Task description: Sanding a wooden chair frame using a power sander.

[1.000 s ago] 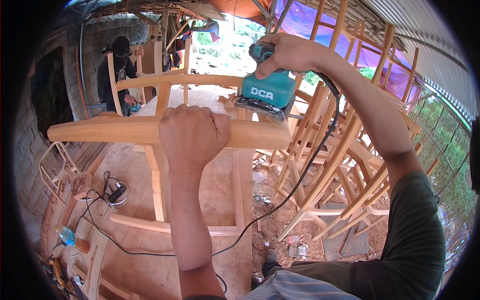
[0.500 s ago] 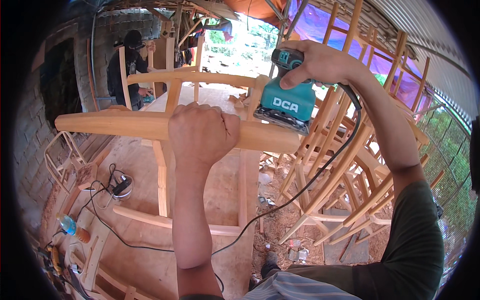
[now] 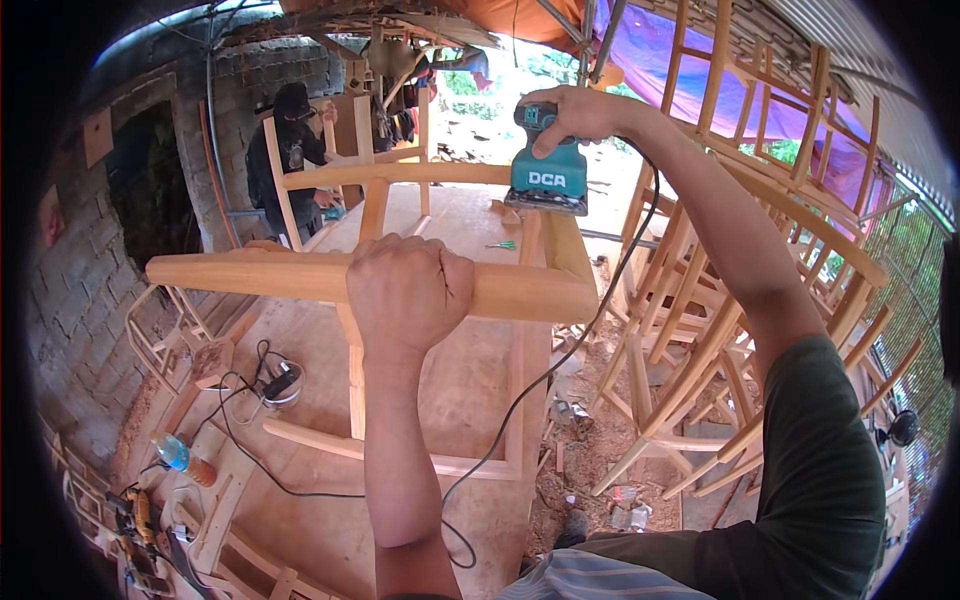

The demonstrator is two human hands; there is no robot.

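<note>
A pale wooden chair frame lies on the worktable, its long near rail running across in front of me. My left hand is closed in a fist around the middle of that rail. My right hand grips a teal electric sander by its top, thumb on the near side. The sander's flat pad is at the frame's far right corner, where the far rail meets the short side piece; whether it touches the wood I cannot tell. A black cord hangs from the sander and crosses the table.
Stacked wooden chair frames crowd the right side above a floor of shavings. On the worktable are a power strip and a bottle. At the far left a person in dark clothes works on another chair frame.
The sander in my right hand has moved away from the near rail's right end to the far corner. My left hand keeps its grip on the rail. The whole view has shifted slightly.
</note>
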